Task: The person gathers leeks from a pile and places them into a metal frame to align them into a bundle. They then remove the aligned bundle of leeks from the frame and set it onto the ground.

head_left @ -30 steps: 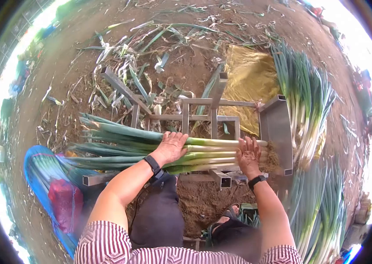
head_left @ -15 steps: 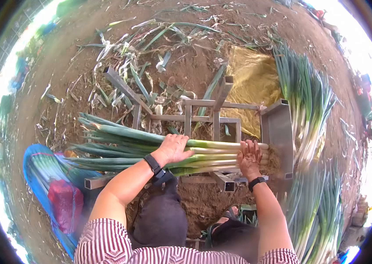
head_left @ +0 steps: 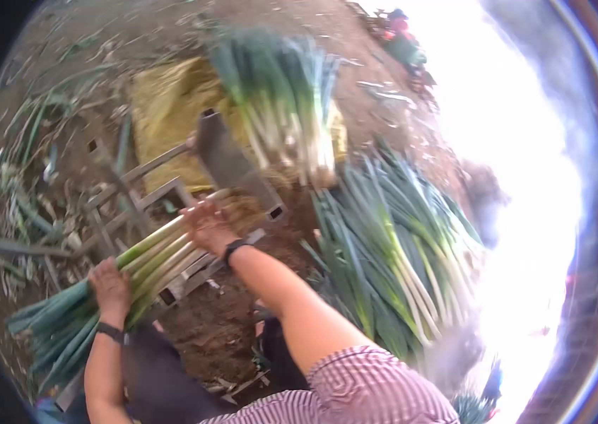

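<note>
A bunch of large green onions (head_left: 161, 261) lies slantwise across a metal frame (head_left: 147, 169). Its leaves point to the lower left and its root ends rest near an upright metal plate (head_left: 235, 159). My left hand (head_left: 110, 288) is wrapped over the bunch where green turns to pale. Across the white stalks near the roots lies my right hand (head_left: 207, 226), its fingers curved over them. The undersides of both hands are hidden. Both wrists wear dark bands.
A yellow sheet (head_left: 165, 106) is spread on the soil behind the frame. One pile of green onions (head_left: 278, 99) stands on its edge, and a larger pile (head_left: 398, 247) lies to the right. Loose leaf scraps (head_left: 23, 191) litter the ground at left. Square metal bars stick out from the frame.
The view has swung to the right, so the frame and bunch appear further left and tilted. More of the right-hand pile shows. Both hands stay on the bunch.
</note>
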{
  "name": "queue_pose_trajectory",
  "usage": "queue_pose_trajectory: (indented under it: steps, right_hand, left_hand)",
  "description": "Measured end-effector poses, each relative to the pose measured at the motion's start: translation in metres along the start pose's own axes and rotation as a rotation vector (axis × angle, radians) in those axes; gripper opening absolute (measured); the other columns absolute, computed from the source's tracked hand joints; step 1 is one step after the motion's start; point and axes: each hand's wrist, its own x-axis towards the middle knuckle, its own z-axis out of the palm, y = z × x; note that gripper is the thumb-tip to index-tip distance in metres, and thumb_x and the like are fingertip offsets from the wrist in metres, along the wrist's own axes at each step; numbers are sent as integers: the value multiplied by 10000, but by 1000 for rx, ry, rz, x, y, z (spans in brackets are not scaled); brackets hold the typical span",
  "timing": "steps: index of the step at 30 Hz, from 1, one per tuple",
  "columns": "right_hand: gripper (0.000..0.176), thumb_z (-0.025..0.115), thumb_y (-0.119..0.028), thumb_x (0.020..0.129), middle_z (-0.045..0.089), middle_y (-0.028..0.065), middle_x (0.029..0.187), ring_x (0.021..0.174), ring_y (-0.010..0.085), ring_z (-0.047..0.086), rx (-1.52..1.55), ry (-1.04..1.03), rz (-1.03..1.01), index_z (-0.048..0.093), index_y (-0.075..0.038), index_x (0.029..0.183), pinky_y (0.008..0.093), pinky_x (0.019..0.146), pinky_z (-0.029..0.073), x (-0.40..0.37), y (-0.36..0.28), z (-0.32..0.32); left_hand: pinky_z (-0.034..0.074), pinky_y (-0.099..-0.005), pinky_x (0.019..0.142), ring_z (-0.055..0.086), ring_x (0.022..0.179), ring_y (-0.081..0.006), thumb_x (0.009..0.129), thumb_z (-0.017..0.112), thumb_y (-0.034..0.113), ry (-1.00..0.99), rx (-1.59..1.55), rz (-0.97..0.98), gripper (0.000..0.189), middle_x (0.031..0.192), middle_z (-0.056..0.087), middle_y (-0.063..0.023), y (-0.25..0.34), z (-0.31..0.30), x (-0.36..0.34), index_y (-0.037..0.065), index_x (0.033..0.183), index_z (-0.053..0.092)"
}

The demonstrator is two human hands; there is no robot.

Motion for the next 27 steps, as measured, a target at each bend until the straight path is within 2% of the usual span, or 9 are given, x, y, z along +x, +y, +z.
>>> queue_pose_trajectory:
  steps: [1,3,6,9,11,15,18,20,27]
  right_hand:
    - [394,319,-284,977,431,183,1332,1258,365,395,-203,438,-135,427,-107,1312,513,1082,288,-1,3,24]
    - [399,372,-278,976,462,204,1313,1196,378,472,-359,471,-240,441,-76,1314,490,1036,361,-5,-4,16]
    - [379,449,-255,965,571,201,1201,1082,356,571,-50,-295,-367,512,-30,1263,439,947,447,-64,-49,-88]
    - [344,526,-253,948,650,181,1045,976,302,629,415,-380,-552,589,-2,1174,386,856,493,-133,-30,-153]
    - [355,541,-289,956,669,151,989,964,232,632,474,-460,-255,609,9,1137,364,861,486,-195,-5,-222]
    - [337,530,-332,950,672,66,877,778,178,604,586,-94,396,648,-23,1016,349,728,491,-323,161,-246]
    - [315,540,-287,864,645,244,876,829,401,614,-129,95,674,669,-3,819,470,737,488,-445,262,-234]
    - [296,520,-266,880,648,249,891,839,414,610,-256,166,718,666,-13,830,489,757,491,-508,319,-192]
    - [327,627,-414,854,605,143,1077,1046,339,572,-467,194,1026,658,-119,991,442,857,488,-480,303,-140]
  left_hand:
    - [217,-487,1115,387,1238,-357,910,512,326,-40,9,-6,501,1248,484,-189,-2,2,-1,6,1291,446]
    - [219,-483,1108,387,1225,-348,918,495,335,-37,5,-8,478,1219,486,-177,-6,1,2,2,1259,453]
    - [244,-478,1085,415,1176,-332,911,510,330,-30,9,-21,443,1170,479,-155,1,1,8,16,1217,449]
    - [261,-476,1075,424,1168,-325,910,516,313,75,96,13,443,1201,467,-151,-13,25,6,27,1238,435]
    - [271,-478,1064,426,1161,-325,909,521,308,139,116,58,440,1204,465,-149,-14,24,4,26,1235,436]
    - [256,-482,1075,419,1176,-338,930,481,314,-52,85,10,457,1224,462,-163,-4,0,7,22,1276,418]
    - [245,-474,1083,415,1192,-334,949,431,342,-52,127,11,460,1221,471,-164,-11,12,10,26,1283,419]
    - [251,-466,1079,417,1195,-324,948,428,348,98,206,61,446,1216,476,-156,-28,42,10,30,1261,436]
    - [243,-467,1079,413,1161,-330,878,528,292,45,71,1,438,1160,479,-147,-18,25,11,42,1229,451]
